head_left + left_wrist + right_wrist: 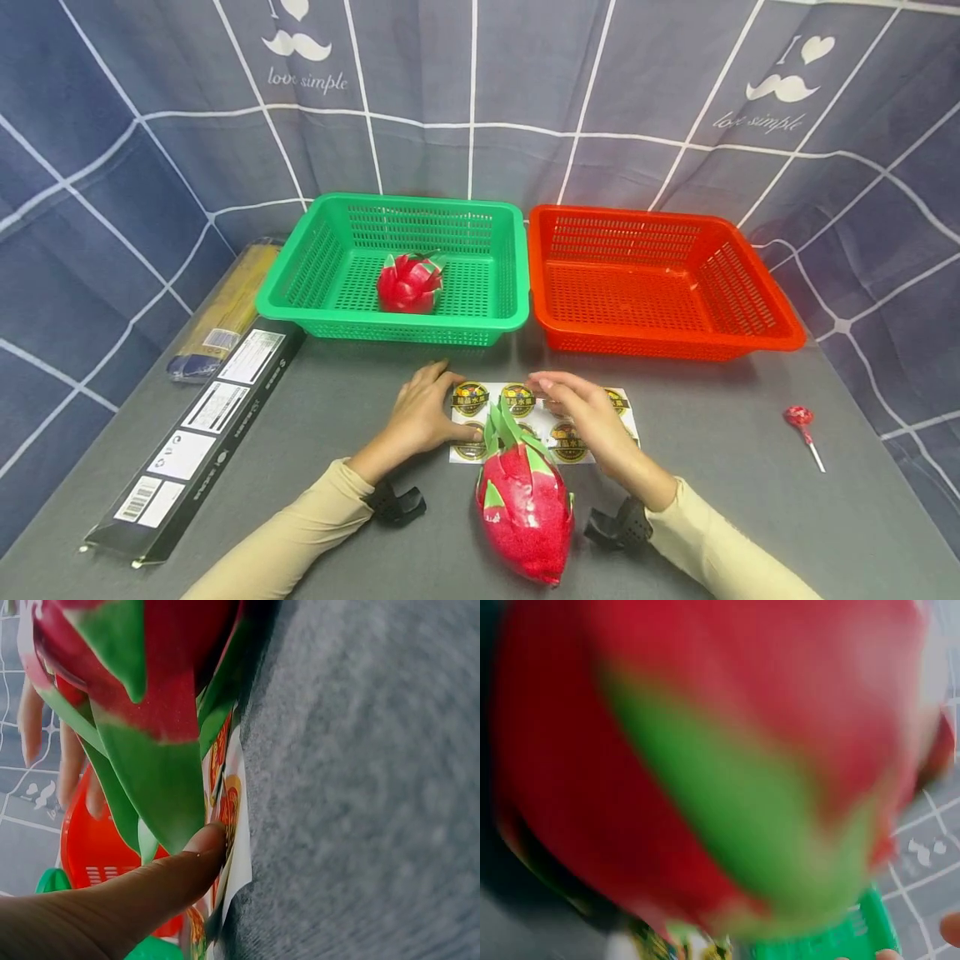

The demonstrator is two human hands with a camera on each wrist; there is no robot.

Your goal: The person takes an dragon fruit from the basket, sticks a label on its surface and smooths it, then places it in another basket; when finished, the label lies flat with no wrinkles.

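A large dragon fruit (525,517), pink-red with green leaf tips, lies on the table between the forearms. Its leafy end overlaps a white sheet of round gold-and-black stickers (468,452). My left hand (423,412) rests at the sheet's left edge, fingers extended; in the left wrist view its thumb (165,881) presses on the sheet beside the green leaves. Over the right part of the sheet hovers my right hand (596,421), fingers loosely bent, with nothing visible in them. The dragon fruit (705,750) fills most of the right wrist view, blurred, hiding most of that hand.
Behind the sheet stand a green basket (405,332) holding a smaller dragon fruit (408,285) and a red basket (667,342). At left lie a long black box (202,433) and a yellow plastic-wrapped pack (232,304). A lollipop (801,421) lies at right.
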